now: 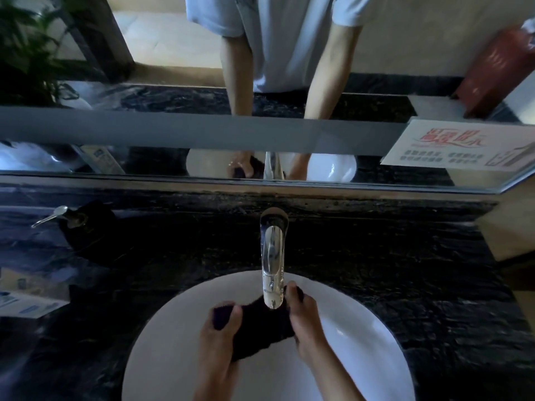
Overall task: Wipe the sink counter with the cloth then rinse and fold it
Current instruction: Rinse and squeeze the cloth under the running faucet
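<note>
A dark cloth (260, 322) is bunched up over the white round sink (362, 337), right under the spout of the chrome faucet (272, 256). My left hand (221, 340) grips the cloth's left end, thumb on top. My right hand (304, 319) grips its right end beside the spout. Whether water is running cannot be told. The black marble counter (405, 270) surrounds the sink.
A dark soap dispenser (78, 224) with a chrome pump stands at the left on the counter. A paper sheet (26, 302) lies at the left edge. A mirror (260, 82) runs along the back, with a printed sign (463, 149) at its right.
</note>
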The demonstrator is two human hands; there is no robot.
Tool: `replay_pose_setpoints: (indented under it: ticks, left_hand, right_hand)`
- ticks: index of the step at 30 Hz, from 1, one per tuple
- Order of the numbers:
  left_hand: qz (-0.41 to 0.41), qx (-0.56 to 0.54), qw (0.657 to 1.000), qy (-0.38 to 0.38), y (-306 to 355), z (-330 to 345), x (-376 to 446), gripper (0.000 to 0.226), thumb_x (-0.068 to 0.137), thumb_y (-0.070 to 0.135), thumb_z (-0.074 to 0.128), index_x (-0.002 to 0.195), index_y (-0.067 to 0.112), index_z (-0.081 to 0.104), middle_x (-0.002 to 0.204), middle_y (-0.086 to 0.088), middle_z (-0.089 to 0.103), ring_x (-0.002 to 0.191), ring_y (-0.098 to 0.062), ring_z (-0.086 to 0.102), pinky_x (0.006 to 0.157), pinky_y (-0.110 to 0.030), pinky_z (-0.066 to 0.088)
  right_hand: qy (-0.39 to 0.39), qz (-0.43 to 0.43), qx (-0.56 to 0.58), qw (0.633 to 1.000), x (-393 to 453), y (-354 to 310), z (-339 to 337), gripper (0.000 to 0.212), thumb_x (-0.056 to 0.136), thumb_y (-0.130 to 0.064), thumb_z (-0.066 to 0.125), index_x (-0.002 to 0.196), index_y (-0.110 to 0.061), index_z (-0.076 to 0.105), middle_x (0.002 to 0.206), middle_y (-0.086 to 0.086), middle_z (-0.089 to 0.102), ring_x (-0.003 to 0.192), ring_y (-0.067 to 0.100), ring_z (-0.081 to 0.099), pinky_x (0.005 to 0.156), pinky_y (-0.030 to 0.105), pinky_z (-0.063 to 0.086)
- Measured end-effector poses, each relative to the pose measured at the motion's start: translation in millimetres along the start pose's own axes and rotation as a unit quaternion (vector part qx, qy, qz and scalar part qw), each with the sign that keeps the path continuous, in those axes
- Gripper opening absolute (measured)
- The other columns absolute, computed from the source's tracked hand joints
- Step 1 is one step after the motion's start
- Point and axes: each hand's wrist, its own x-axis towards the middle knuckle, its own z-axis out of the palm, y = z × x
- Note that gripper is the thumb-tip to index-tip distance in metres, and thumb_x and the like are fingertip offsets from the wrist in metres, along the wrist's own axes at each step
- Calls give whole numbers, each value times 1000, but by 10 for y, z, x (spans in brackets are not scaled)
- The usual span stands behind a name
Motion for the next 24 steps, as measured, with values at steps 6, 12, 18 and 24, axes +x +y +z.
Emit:
replay_pose_setpoints:
  ticks: [6, 12, 18, 24]
  left_hand:
    - [33, 56, 998, -3, 121, -217, 52, 15, 90, 6, 68, 104, 1, 73, 91, -24, 76, 81, -41, 75, 65, -44, 61]
    - [-26, 42, 998, -42, 0, 180, 74, 23, 100, 20, 58, 103, 1, 69, 95, -25, 75, 81, -42, 72, 62, -47, 59]
    - [-64, 87, 986, -130, -99, 571, 44, 21, 101, 10, 50, 104, 4, 69, 93, -20, 77, 80, -38, 74, 64, -44, 60]
    - [-46, 107, 982, -150, -32, 456, 39, 18, 98, 11, 56, 105, 7, 72, 101, -21, 76, 93, -41, 73, 83, -57, 59]
  right_hand:
    - [-93, 31, 31, 995, -206, -77, -203, 67, 82, -68, 63, 107, -7, 68, 111, 28, 69, 108, 42, 67, 95, 61, 51]
    - [-126, 34, 155, 979, -378, -183, -678, 29, 90, -3, 66, 119, 1, 68, 113, 25, 74, 104, 41, 72, 83, 49, 60]
    - [-62, 25, 222, 973, -523, -203, -1043, 27, 99, -8, 53, 122, 1, 65, 117, 24, 72, 110, 39, 70, 88, 45, 57]
    - [20, 21, 166, 986, -441, -40, -904, 26, 103, -25, 54, 123, -14, 65, 113, 10, 77, 102, 27, 74, 86, 46, 59]
